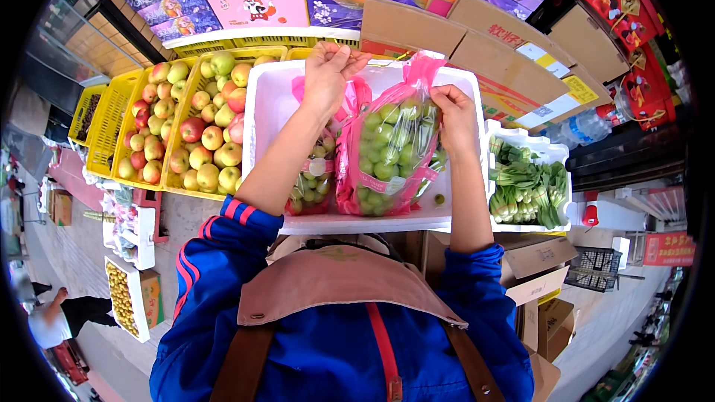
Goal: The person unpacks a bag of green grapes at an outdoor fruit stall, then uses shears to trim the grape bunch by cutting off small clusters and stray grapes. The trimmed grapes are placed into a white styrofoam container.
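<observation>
A clear and pink plastic bag of green grapes [385,151] stands upright in a white foam box [262,123], its pink top gathered into a neck. My right hand [457,120] pinches the bag's right side below that neck. Up at the box's far edge, my left hand [332,70] has its fingers closed on a thin yellow tie [385,62], which stretches toward the neck. A second pink bag of darker grapes [313,178] leans at the left, partly behind my left forearm. One loose grape [439,199] lies on the box floor.
Yellow crates of apples [195,97] adjoin the box on the left. Leafy greens fill a foam tray [565,201] at right. Flattened cardboard [413,25] and printed fruit cartons [262,8] stand behind. Open cardboard boxes [553,318] lie low right; a person [53,312] is far left.
</observation>
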A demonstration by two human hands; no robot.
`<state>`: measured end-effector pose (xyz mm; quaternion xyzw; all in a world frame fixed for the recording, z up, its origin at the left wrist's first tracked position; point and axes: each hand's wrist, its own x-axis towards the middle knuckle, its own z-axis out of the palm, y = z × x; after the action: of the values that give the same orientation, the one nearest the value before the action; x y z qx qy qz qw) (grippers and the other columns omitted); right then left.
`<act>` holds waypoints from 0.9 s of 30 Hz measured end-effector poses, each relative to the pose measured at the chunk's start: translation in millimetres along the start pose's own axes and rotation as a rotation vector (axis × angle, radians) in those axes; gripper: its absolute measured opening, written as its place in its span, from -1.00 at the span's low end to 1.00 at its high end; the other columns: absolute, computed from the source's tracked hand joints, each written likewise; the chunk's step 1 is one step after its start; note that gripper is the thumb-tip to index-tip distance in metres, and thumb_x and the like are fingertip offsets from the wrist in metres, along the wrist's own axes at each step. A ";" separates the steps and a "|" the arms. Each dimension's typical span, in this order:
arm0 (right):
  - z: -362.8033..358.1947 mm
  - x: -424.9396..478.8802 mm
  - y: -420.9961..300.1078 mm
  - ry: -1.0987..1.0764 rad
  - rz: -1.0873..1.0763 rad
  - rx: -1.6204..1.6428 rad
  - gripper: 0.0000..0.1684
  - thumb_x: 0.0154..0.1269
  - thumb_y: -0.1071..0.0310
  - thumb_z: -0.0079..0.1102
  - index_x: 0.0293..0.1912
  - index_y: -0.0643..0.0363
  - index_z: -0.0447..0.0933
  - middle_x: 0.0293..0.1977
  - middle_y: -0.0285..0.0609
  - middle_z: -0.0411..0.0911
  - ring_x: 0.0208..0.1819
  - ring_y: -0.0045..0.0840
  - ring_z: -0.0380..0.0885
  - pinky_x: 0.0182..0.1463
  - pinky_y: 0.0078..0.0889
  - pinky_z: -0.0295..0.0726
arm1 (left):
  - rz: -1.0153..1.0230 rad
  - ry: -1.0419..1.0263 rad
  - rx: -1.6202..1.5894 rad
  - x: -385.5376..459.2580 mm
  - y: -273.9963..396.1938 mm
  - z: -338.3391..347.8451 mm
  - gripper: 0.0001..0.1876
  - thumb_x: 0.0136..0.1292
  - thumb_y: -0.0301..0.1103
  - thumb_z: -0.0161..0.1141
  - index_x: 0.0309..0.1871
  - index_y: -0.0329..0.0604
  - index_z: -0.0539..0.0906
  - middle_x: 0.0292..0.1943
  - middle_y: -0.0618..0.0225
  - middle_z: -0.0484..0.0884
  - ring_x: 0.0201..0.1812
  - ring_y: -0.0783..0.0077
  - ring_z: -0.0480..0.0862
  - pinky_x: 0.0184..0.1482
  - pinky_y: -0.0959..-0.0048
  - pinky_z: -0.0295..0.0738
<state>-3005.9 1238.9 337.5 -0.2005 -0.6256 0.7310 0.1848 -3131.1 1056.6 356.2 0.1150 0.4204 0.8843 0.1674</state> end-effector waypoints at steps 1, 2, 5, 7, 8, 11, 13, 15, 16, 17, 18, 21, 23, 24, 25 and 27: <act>-2.9 1.2 6.0 0.041 -0.019 0.146 -0.96 0.17 0.49 0.10 -0.37 0.25 0.49 -0.46 -0.29 0.51 -0.39 -0.64 0.47 -0.26 -0.62 0.44 | 0.042 0.021 0.021 1.2 8.1 -6.3 -0.94 0.29 -0.50 -0.02 -0.32 -0.21 0.35 -0.38 0.17 0.54 -0.24 0.26 0.63 -0.14 0.44 0.57; -4.7 3.1 12.7 0.080 -0.034 0.295 -0.97 0.17 0.50 0.09 -0.38 0.25 0.49 -0.48 -0.30 0.50 -0.42 -0.64 0.45 -0.30 -0.62 0.43 | 0.062 -0.005 0.074 -0.2 13.7 -13.1 -0.95 0.29 -0.49 -0.02 -0.30 -0.17 0.36 -0.41 0.22 0.52 -0.36 0.35 0.60 -0.25 0.50 0.54; -11.8 8.1 29.7 0.235 0.010 0.551 -0.98 0.19 0.52 0.05 -0.36 0.24 0.45 -0.44 -0.28 0.50 -0.39 -0.59 0.46 -0.26 -0.57 0.45 | 0.060 0.013 0.225 -9.6 23.8 -37.4 -0.96 0.29 -0.48 -0.01 -0.28 -0.14 0.37 -0.43 0.28 0.51 -0.47 0.47 0.51 -0.41 0.61 0.41; -16.1 9.0 37.7 0.327 0.033 0.617 -0.97 0.20 0.51 0.04 -0.36 0.23 0.45 -0.42 -0.26 0.50 -0.37 -0.57 0.46 -0.24 -0.53 0.47 | 0.059 0.092 0.352 -18.2 27.2 -56.0 -0.96 0.29 -0.44 0.02 -0.25 -0.13 0.41 -0.52 0.39 0.48 -0.56 0.60 0.40 -0.51 0.67 0.25; -18.1 9.6 40.0 0.338 0.048 0.630 -0.97 0.21 0.50 0.03 -0.35 0.23 0.45 -0.41 -0.26 0.50 -0.36 -0.56 0.47 -0.23 -0.50 0.47 | 0.052 0.108 0.419 -21.4 32.4 -67.8 -0.96 0.28 -0.43 0.03 -0.25 -0.14 0.42 -0.54 0.41 0.47 -0.58 0.62 0.39 -0.53 0.67 0.24; -23.3 7.4 43.4 0.304 0.009 0.559 -0.96 0.22 0.48 0.04 -0.31 0.23 0.45 -0.39 -0.25 0.50 -0.35 -0.57 0.47 -0.23 -0.53 0.48 | 0.025 0.169 0.554 -27.9 43.9 -99.0 -0.93 0.28 -0.39 0.04 -0.25 -0.16 0.46 -0.60 0.45 0.47 -0.60 0.67 0.38 -0.54 0.67 0.25; -24.1 6.3 46.1 0.315 -0.031 0.551 -0.96 0.21 0.49 0.05 -0.30 0.23 0.45 -0.37 -0.27 0.50 -0.33 -0.59 0.47 -0.20 -0.54 0.47 | -0.017 0.234 0.616 -31.4 49.9 -116.3 -0.92 0.28 -0.39 0.04 -0.24 -0.16 0.47 -0.58 0.44 0.49 -0.59 0.67 0.40 -0.53 0.68 0.27; -25.2 7.7 50.2 0.350 -0.068 0.512 -0.95 0.21 0.50 0.05 -0.29 0.23 0.45 -0.37 -0.28 0.50 -0.32 -0.60 0.46 -0.18 -0.56 0.46 | 0.014 0.307 0.692 -34.2 53.3 -130.1 -0.91 0.25 -0.41 0.06 -0.25 -0.21 0.50 -0.54 0.44 0.52 -0.55 0.66 0.44 -0.51 0.67 0.34; -26.3 9.2 52.7 0.361 -0.083 0.494 -0.94 0.21 0.51 0.04 -0.28 0.23 0.45 -0.36 -0.29 0.50 -0.31 -0.61 0.46 -0.16 -0.58 0.45 | 0.030 0.345 0.729 -35.5 55.4 -136.8 -0.91 0.24 -0.42 0.08 -0.25 -0.23 0.52 -0.51 0.44 0.53 -0.54 0.65 0.46 -0.49 0.67 0.37; -28.2 10.9 55.5 0.365 -0.084 0.494 -0.94 0.21 0.51 0.05 -0.28 0.24 0.45 -0.36 -0.28 0.50 -0.31 -0.60 0.46 -0.16 -0.58 0.45 | 0.046 0.383 0.766 -36.5 57.4 -143.1 -0.90 0.22 -0.43 0.09 -0.26 -0.25 0.54 -0.49 0.44 0.55 -0.52 0.65 0.48 -0.48 0.67 0.40; -31.1 12.5 57.9 0.360 -0.049 0.511 -0.94 0.20 0.51 0.05 -0.28 0.25 0.45 -0.37 -0.28 0.50 -0.31 -0.60 0.46 -0.17 -0.58 0.45 | 0.067 0.413 0.796 -35.7 59.8 -149.1 -0.89 0.19 -0.45 0.12 -0.26 -0.29 0.56 -0.43 0.43 0.56 -0.45 0.64 0.51 -0.44 0.65 0.45; -35.7 18.6 66.9 0.375 -0.032 0.502 -0.93 0.21 0.53 0.02 -0.27 0.26 0.45 -0.36 -0.25 0.49 -0.31 -0.57 0.46 -0.17 -0.57 0.45 | 0.095 0.431 0.719 -23.5 67.2 -163.5 -0.85 0.18 -0.41 0.16 -0.23 -0.28 0.56 -0.44 0.43 0.55 -0.47 0.63 0.54 -0.44 0.68 0.43; -36.3 20.1 71.6 0.385 -0.031 0.471 -0.91 0.21 0.54 -0.01 -0.26 0.27 0.45 -0.35 -0.23 0.49 -0.30 -0.56 0.46 -0.17 -0.56 0.46 | 0.152 0.486 0.709 -9.3 67.0 -166.7 -0.88 0.15 -0.49 0.16 -0.27 -0.33 0.53 -0.46 0.38 0.55 -0.51 0.60 0.56 -0.50 0.64 0.49; -35.9 20.1 73.2 0.400 -0.008 0.462 -0.88 0.21 0.56 -0.04 -0.23 0.29 0.44 -0.33 -0.22 0.49 -0.28 -0.55 0.46 -0.15 -0.55 0.46 | 0.171 0.499 0.736 -1.7 67.7 -167.7 -0.89 0.15 -0.50 0.16 -0.28 -0.33 0.52 -0.46 0.36 0.55 -0.52 0.59 0.56 -0.51 0.63 0.50; -35.4 19.9 74.4 0.374 -0.007 0.482 -0.88 0.22 0.55 -0.06 -0.24 0.29 0.43 -0.32 -0.21 0.50 -0.27 -0.54 0.47 -0.13 -0.53 0.47 | 0.189 0.510 0.764 5.2 67.7 -168.1 -0.90 0.14 -0.52 0.16 -0.29 -0.34 0.52 -0.46 0.34 0.55 -0.52 0.58 0.57 -0.52 0.62 0.52; -34.5 20.1 75.8 0.423 -0.006 0.445 -0.88 0.23 0.53 -0.08 -0.24 0.29 0.43 -0.30 -0.17 0.51 -0.25 -0.51 0.50 -0.11 -0.49 0.48 | 0.192 0.494 0.815 17.7 67.0 -168.2 -0.93 0.13 -0.55 0.14 -0.33 -0.35 0.51 -0.50 0.32 0.56 -0.51 0.56 0.59 -0.51 0.59 0.55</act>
<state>-3006.4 1267.0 256.5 -0.3009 -0.3983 0.7915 0.3527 -3218.7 905.4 305.4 -0.0040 0.7473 0.6598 -0.0785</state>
